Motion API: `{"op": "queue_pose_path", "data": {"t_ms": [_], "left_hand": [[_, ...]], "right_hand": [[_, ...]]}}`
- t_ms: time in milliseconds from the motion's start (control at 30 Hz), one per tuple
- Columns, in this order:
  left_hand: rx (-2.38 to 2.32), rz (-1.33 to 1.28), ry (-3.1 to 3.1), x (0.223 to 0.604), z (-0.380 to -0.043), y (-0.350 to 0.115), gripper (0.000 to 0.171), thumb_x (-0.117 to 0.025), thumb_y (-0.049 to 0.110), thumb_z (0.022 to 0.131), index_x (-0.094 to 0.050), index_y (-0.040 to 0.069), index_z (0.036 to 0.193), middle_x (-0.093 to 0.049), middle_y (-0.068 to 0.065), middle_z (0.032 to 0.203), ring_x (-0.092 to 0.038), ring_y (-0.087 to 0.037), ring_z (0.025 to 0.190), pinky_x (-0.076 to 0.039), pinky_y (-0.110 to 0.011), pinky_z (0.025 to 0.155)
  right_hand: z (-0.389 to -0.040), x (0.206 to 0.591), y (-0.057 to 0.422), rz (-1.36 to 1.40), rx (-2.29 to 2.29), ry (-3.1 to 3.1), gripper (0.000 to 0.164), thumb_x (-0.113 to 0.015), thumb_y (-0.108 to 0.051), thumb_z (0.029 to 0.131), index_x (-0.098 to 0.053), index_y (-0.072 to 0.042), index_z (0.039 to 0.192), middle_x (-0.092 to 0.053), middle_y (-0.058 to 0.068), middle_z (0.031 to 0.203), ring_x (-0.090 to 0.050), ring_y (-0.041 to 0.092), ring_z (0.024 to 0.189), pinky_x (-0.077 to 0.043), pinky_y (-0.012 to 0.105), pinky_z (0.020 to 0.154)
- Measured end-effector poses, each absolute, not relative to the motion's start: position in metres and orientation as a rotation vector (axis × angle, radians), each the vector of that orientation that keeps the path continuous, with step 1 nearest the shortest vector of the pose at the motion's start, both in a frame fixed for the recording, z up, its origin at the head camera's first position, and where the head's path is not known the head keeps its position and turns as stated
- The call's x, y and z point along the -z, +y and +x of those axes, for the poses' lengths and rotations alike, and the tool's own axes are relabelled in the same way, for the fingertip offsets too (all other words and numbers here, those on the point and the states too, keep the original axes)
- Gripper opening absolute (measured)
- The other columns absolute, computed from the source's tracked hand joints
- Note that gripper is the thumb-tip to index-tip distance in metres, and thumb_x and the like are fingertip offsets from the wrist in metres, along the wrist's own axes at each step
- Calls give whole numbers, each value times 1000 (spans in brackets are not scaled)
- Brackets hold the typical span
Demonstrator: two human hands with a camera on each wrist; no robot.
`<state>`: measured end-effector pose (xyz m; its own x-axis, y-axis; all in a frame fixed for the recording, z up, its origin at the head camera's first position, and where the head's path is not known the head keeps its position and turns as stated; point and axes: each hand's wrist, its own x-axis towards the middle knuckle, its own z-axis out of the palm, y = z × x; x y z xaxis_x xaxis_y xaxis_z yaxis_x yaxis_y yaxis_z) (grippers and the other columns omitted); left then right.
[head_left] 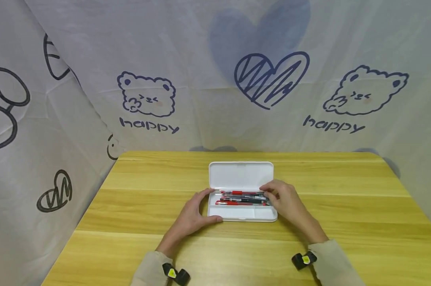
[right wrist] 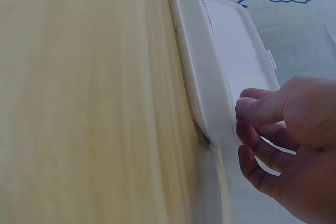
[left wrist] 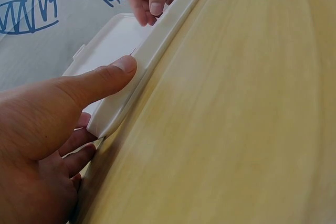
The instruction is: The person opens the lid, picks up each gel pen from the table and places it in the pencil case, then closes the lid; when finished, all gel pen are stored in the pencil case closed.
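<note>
An open white pencil case (head_left: 241,174) lies on the table with its lid tipped back. Several red and black pens (head_left: 242,198) lie lengthwise in its middle compartment. My left hand (head_left: 192,214) grips the left end of the case, thumb on the front rim and fingers round the back corner. At the right end, my right hand (head_left: 286,200) reaches over the rim, thumb and forefinger about the tip of the rearmost red pen (head_left: 237,192). In the right wrist view the case wall (right wrist: 202,61) hides what the fingertips touch.
The case stands on a wood-grain table (head_left: 147,174). Behind it hangs a pale cloth (head_left: 201,99) printed with bears and hearts. The front compartment (head_left: 233,213) of the case has a divider towards the right. Dark wrist cameras (head_left: 304,260) sit at both sleeves.
</note>
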<state>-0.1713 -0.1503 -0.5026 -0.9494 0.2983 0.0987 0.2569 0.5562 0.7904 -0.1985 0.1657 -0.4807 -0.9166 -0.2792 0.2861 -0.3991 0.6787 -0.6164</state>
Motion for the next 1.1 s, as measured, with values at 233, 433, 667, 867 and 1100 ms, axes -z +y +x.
{"op": "queue_pose_path", "data": {"t_ms": [233, 433, 667, 867, 1100], "left_hand": [[-1375, 476, 2724, 502, -171, -149, 89, -93, 39, 74, -51, 17, 149, -52, -13, 149, -48, -34, 136, -36, -57, 113], [-1352, 465, 2745, 503, -171, -148, 92, -94, 41, 73, -49, 16, 150, -52, -12, 149, -48, -34, 136, -36, -56, 114], [-1407, 436, 2722, 504, -173, -148, 99, -97, 37, 69, -45, 12, 150, -56, -9, 148, -45, -29, 141, -29, -52, 119], [-1404, 439, 2735, 504, -174, -148, 110, -96, 39, 70, -35, 9, 156, -55, -5, 150, -40, -32, 145, -27, -54, 120], [-1412, 446, 2718, 504, -173, -148, 121, -95, 40, 72, -22, 8, 163, -52, 1, 153, -32, -26, 150, -22, -53, 122]], "right_hand": [[-198, 481, 176, 473, -1153, -2625, 19, -71, 2, 94, -75, -3, 111, -73, 8, 103, -67, 21, 91, -58, 33, 73], [-199, 483, 192, 269, -1446, -2581, 27, -69, -5, 97, -67, -1, 124, -71, 13, 106, -68, 26, 95, -55, 20, 77], [-196, 486, 208, 357, -1923, -2712, 75, -73, -8, 94, -33, 1, 157, -58, 26, 134, -60, 34, 114, -51, 23, 90], [-197, 490, 217, 549, -1935, -2775, 96, -84, -8, 83, -26, -1, 160, -54, 24, 140, -52, 34, 120, -47, 26, 97], [-199, 495, 222, 628, -1894, -2775, 97, -86, -10, 82, -28, -6, 159, -54, 21, 142, -52, 35, 122, -46, 27, 99]]}}
